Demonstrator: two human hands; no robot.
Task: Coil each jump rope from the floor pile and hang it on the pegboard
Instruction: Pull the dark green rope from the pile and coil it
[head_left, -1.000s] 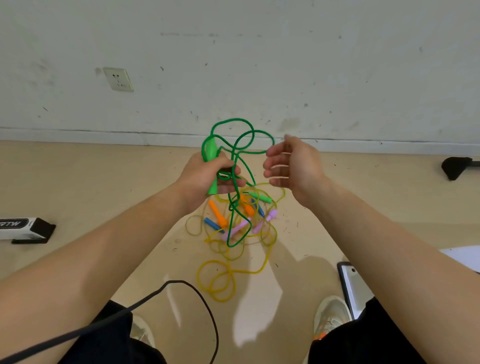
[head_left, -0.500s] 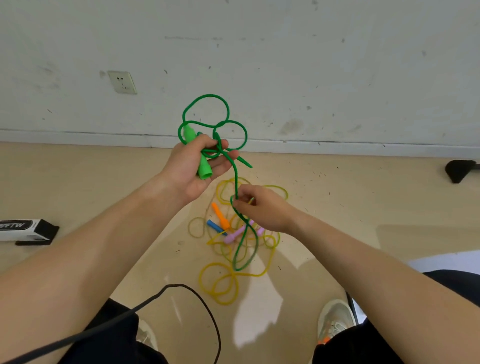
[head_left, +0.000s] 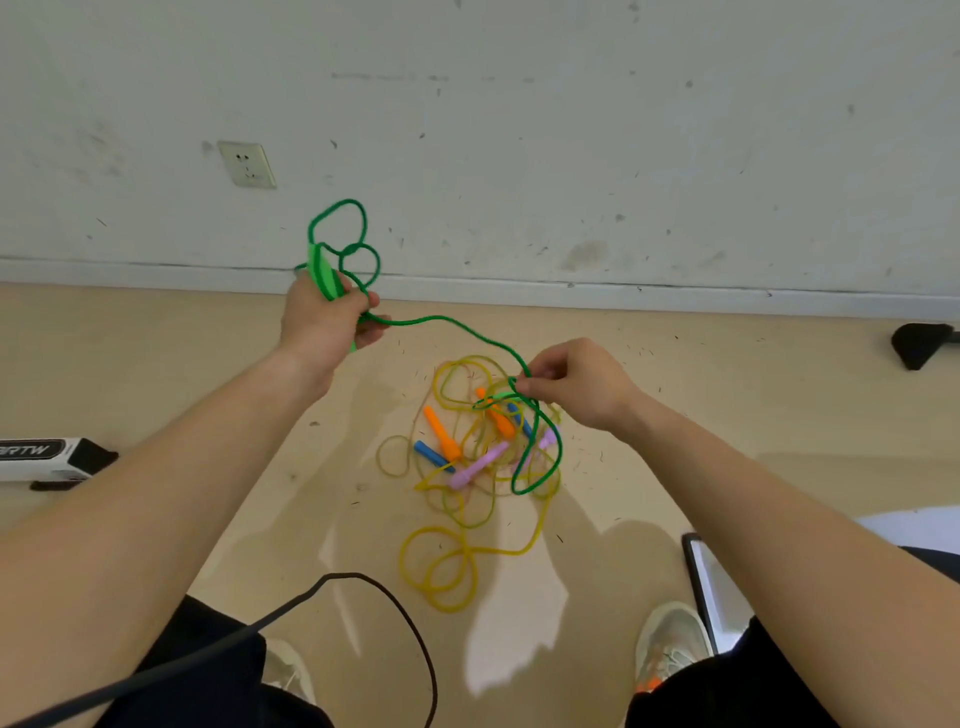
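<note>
Pulling green rope (head_left: 457, 325) rightward, right hand (head_left: 576, 384) moved out.

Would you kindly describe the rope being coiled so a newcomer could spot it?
Find the white wall, then the pile on the floor before it. The green rope stretches above that pile between left hand and right hand; the others are yellow.

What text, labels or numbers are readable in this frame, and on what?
"SRTW": white letters on the black label of the white-and-black box on the floor at the left edge; the first letter is blurred, so it could be B.
White wall socket: no readable marking.
Nothing else carries text.
</note>
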